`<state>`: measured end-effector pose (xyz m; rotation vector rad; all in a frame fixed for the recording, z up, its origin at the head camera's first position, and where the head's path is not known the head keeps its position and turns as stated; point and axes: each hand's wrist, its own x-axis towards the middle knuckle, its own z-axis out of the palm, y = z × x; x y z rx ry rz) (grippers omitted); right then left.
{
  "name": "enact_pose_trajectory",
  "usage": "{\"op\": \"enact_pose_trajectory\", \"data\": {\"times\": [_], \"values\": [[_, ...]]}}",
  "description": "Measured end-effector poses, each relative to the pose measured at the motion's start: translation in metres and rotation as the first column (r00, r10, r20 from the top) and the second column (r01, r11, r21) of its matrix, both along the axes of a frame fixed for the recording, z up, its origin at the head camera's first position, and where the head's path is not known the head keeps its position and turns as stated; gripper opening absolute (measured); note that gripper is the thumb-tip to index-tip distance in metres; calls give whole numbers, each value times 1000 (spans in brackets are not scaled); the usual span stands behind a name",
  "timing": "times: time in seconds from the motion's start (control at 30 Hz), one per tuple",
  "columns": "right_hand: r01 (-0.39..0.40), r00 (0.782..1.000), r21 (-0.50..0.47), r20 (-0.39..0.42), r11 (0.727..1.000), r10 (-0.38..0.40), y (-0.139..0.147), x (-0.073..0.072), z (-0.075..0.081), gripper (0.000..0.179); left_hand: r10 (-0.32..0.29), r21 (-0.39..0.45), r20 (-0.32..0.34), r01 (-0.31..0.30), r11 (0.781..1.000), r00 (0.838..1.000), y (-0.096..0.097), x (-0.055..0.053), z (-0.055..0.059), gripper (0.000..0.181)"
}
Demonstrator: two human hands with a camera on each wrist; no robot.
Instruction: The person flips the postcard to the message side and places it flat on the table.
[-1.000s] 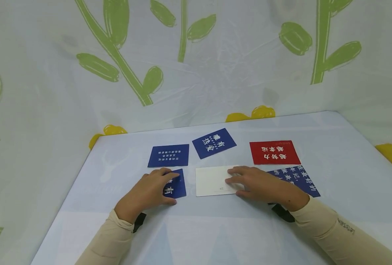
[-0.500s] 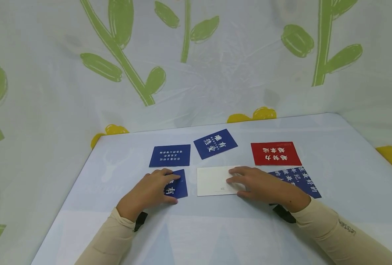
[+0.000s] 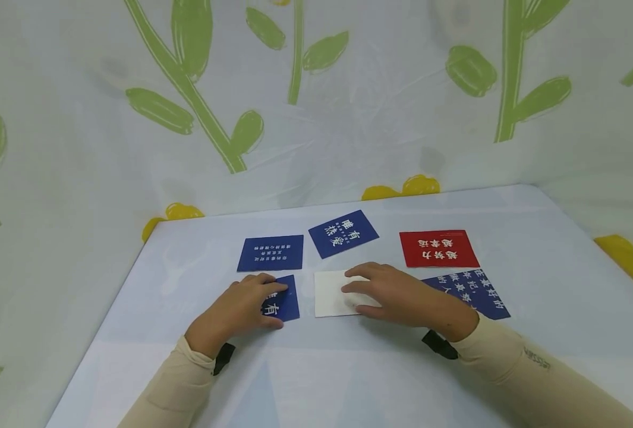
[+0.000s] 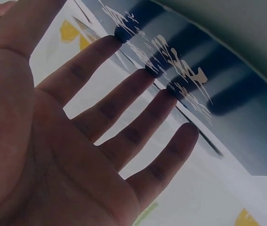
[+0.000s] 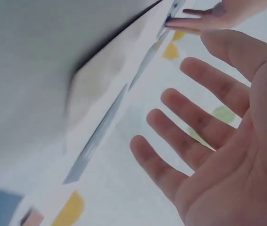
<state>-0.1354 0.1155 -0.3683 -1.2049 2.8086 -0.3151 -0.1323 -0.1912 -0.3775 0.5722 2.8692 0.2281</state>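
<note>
My left hand point(image 3: 241, 308) rests on a blue card point(image 3: 291, 301) with white characters. Its fingers are spread and relaxed; in the left wrist view the fingertips meet the card's printed face point(image 4: 232, 94). Part of that card is hidden beneath the hand. To the right lies a white card point(image 3: 327, 297), blank side up. Over its right part hovers my right hand point(image 3: 396, 294), fingers loosely spread and holding nothing. The right wrist view shows the right fingertips point(image 5: 143, 148) apart from the pale card point(image 5: 102, 77).
Behind the hands lie a blue card point(image 3: 270, 253), a tilted blue card point(image 3: 343, 233) and a red card point(image 3: 439, 248). Another blue card point(image 3: 476, 291) is partly under the right forearm. A patterned fabric wall point(image 3: 348, 137) rises behind the white tabletop point(image 3: 321, 374).
My right hand has shifted left, farther over the white card, and now hides more of it. The left hand stays on the blue card.
</note>
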Motion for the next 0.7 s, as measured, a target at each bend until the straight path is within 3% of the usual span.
{"op": "enact_pose_trajectory", "data": {"times": [0.47, 0.7], "values": [[7, 999, 17, 37, 1000, -7, -62, -7, 16, 41, -8, -19, -8, 8, 1000, 1000, -2, 0, 0, 69], [12, 999, 17, 39, 1000, -12, -74, -8, 16, 38, -28, -11, 2, 28, 1000, 1000, -2, -2, -1, 70]]}}
